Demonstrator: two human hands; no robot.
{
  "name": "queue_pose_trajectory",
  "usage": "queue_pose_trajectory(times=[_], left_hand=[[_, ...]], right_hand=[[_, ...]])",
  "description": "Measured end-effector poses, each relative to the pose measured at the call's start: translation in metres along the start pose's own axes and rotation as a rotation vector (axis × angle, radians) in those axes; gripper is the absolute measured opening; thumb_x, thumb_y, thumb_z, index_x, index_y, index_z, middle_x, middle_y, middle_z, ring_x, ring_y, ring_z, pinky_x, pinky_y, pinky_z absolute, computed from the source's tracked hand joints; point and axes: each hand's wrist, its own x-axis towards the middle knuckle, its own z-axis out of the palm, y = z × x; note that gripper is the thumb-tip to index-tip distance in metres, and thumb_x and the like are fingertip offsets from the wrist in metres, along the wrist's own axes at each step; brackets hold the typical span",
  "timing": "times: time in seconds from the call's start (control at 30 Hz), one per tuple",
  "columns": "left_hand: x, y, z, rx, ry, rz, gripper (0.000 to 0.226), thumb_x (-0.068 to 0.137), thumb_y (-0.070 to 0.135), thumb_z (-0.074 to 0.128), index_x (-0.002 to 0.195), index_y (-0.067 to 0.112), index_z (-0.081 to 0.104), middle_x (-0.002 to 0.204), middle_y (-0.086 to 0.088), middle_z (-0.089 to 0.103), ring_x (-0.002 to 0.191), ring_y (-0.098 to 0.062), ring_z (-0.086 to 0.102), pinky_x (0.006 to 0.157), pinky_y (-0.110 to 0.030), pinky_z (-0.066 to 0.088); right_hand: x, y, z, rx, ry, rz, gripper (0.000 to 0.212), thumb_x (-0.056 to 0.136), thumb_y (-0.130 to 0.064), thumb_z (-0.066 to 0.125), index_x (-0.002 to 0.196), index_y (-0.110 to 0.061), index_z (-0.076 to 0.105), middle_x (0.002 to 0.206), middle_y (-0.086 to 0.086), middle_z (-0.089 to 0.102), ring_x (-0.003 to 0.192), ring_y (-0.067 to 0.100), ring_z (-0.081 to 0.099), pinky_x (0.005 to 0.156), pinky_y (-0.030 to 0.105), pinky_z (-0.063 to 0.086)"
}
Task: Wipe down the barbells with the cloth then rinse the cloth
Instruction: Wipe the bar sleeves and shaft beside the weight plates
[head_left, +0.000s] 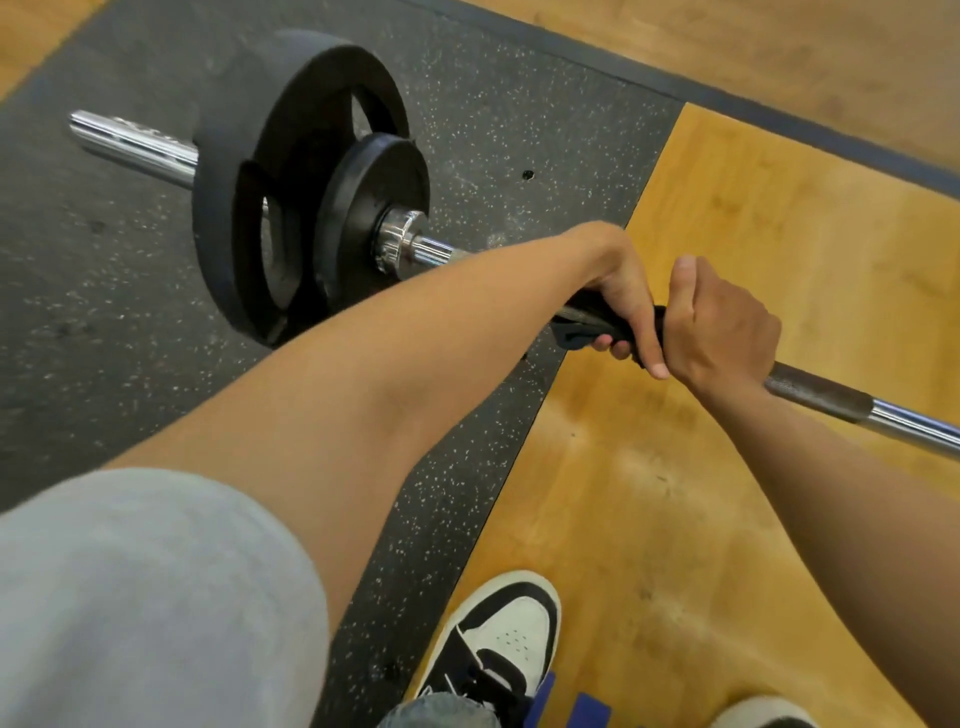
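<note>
Left hand (621, 291) clenched around dark cloth (587, 332) on barbell shaft (815, 389) | right hand (719, 332) gripping alongside | cloth soft, limp; barbell judged heavy, rigid, best steadied at knurling.

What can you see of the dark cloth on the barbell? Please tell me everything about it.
The cloth is dark, nearly black, soft-looking fabric, wrapped around the barbell shaft between the plates and the bare knurled part. It is mostly hidden: the left hand grips it from above, and the right hand holds the bar right beside it. A crumpled fold sticks out below the left fingers.
</note>
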Motion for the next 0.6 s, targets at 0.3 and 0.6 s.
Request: queue_pose_trajectory(times=[0.3, 0.6], left_hand=[[-0.08, -0.112, 0.0, 0.109, 0.49, 0.0, 0.069, 0.056, 0.076, 0.084, 0.084, 0.015, 0.069, 0.072, -0.003, 0.065, 0.06, -0.02, 0.059, 0.071, -0.036, 0.052], [-0.048, -0.129, 0.066, 0.265, 1.654, 0.338, 0.063, 0.079, 0.079, 0.065, 0.084, 0.018, 0.053, 0.071, 0.007, 0.056, 0.065, -0.016, 0.051, 0.059, -0.035, 0.036]], right_hand=[[-0.002, -0.002, -0.001, -0.016, -0.019, -0.025, 0.053, 0.109, -0.05, 0.012, 0.088, -0.015, 0.046, 0.067, 0.008, 0.048, 0.068, 0.037, 0.049, 0.066, 0.041, 0.032], [-0.006, -0.004, -0.009, -0.009, -0.045, -0.012, 0.062, 0.107, -0.054, 0.016, 0.104, -0.01, 0.06, 0.06, 0.001, 0.033, 0.068, 0.035, 0.044, 0.067, 0.041, 0.031]])
